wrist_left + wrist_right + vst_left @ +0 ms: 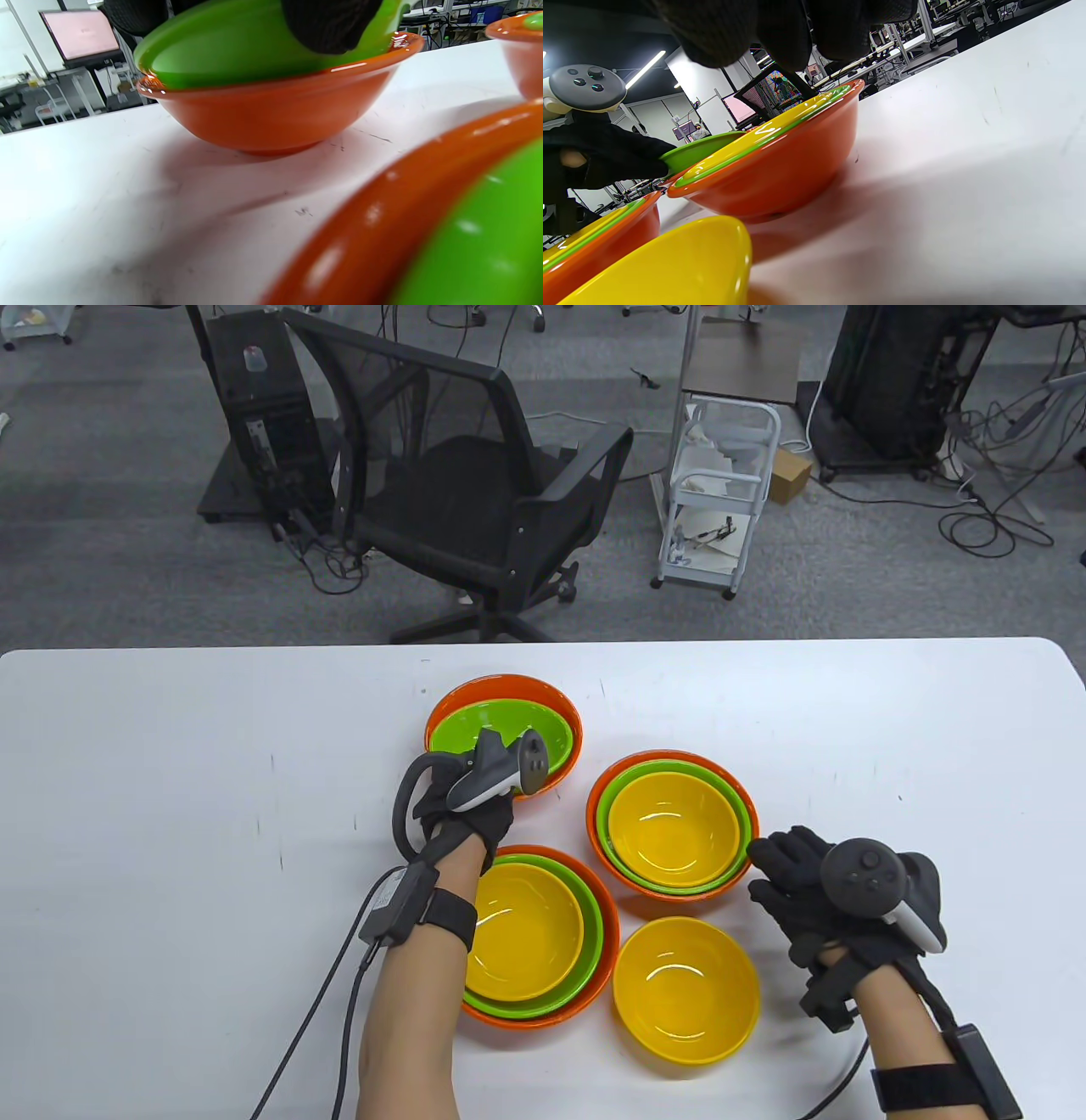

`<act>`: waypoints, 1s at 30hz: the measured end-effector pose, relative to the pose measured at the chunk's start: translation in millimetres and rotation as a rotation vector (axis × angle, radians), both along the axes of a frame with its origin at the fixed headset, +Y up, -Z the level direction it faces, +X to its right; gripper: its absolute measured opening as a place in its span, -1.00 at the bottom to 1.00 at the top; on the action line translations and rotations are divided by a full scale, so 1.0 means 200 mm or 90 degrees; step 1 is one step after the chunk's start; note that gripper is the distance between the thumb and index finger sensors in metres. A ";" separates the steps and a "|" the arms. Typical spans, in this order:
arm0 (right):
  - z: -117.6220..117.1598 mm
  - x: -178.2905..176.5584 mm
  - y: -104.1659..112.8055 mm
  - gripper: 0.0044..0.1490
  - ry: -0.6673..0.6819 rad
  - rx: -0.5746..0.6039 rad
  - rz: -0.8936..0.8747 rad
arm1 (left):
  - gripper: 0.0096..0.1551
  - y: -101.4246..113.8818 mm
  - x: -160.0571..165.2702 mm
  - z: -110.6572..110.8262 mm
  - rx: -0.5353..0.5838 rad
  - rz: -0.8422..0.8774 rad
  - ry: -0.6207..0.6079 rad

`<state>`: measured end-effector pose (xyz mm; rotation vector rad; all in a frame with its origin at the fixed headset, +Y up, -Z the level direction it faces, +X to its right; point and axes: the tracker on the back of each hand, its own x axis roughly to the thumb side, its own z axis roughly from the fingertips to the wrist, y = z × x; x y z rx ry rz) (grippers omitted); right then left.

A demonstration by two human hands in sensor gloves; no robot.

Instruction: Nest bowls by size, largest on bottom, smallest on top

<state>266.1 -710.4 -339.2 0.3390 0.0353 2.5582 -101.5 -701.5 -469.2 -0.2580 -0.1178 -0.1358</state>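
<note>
At the back, a green bowl (501, 727) lies tilted inside an orange bowl (450, 704). My left hand (485, 806) grips the green bowl's near rim; in the left wrist view a gloved finger (331, 25) lies over the green bowl (237, 46) above the orange bowl (271, 114). A loose yellow bowl (685, 997) stands at the front. My right hand (776, 869) is open, fingers spread beside the rim of the right-hand orange, green and yellow stack (674, 831), holding nothing. The right wrist view shows that stack (780, 169) and the loose yellow bowl (670, 262).
A third stack of orange, green and yellow bowls (543, 933) sits under my left forearm, close to the loose yellow bowl. The white table (170, 814) runs wide to the left and right. A black chair (475, 500) and a white cart (721, 492) stand beyond its far edge.
</note>
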 end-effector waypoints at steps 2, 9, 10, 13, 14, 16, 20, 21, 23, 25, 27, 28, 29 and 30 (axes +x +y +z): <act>0.00 0.00 0.00 -0.25 0.001 -0.001 0.001 | -0.41 0.00 0.00 0.00 -0.022 0.022 0.002; 0.00 -0.01 0.00 -0.25 0.003 -0.007 0.006 | -0.35 -0.01 0.03 -0.01 -0.069 0.038 0.005; 0.00 -0.01 0.00 -0.25 0.005 -0.009 0.007 | -0.35 -0.01 0.03 -0.01 -0.069 0.046 0.004; 0.00 -0.02 0.00 -0.25 0.009 -0.009 0.011 | -0.34 0.00 0.02 0.00 -0.062 0.060 -0.001; 0.00 -0.02 0.00 -0.25 0.010 -0.009 0.012 | -0.35 0.01 0.02 0.01 -0.057 0.060 -0.006; 0.00 -0.03 0.00 -0.25 0.012 -0.010 0.012 | -0.34 0.02 0.01 0.02 -0.050 0.058 -0.013; 0.00 -0.04 0.00 -0.25 0.016 -0.011 0.016 | -0.33 0.08 -0.03 0.08 -0.024 0.088 -0.033; 0.00 -0.04 0.00 -0.25 0.016 -0.011 0.016 | -0.33 0.09 -0.04 0.09 -0.019 0.093 -0.035; 0.00 -0.05 0.00 -0.25 0.020 -0.012 0.015 | -0.31 0.12 -0.07 0.15 -0.009 0.109 -0.048; 0.00 -0.05 0.01 -0.25 0.021 -0.010 0.011 | -0.30 0.13 -0.09 0.20 -0.001 0.115 -0.054; 0.01 -0.05 0.02 -0.25 0.022 -0.004 0.000 | -0.29 0.13 -0.12 0.27 -0.003 0.112 -0.067; 0.01 -0.05 0.03 -0.24 0.023 -0.004 0.000 | -0.29 0.14 -0.13 0.31 -0.001 0.113 -0.070; 0.01 -0.06 0.03 -0.23 0.024 -0.003 -0.001 | -0.28 0.14 -0.15 0.33 -0.001 0.115 -0.072; 0.02 -0.06 0.03 -0.23 0.024 -0.001 -0.002 | -0.27 0.14 -0.17 0.37 0.000 0.117 -0.074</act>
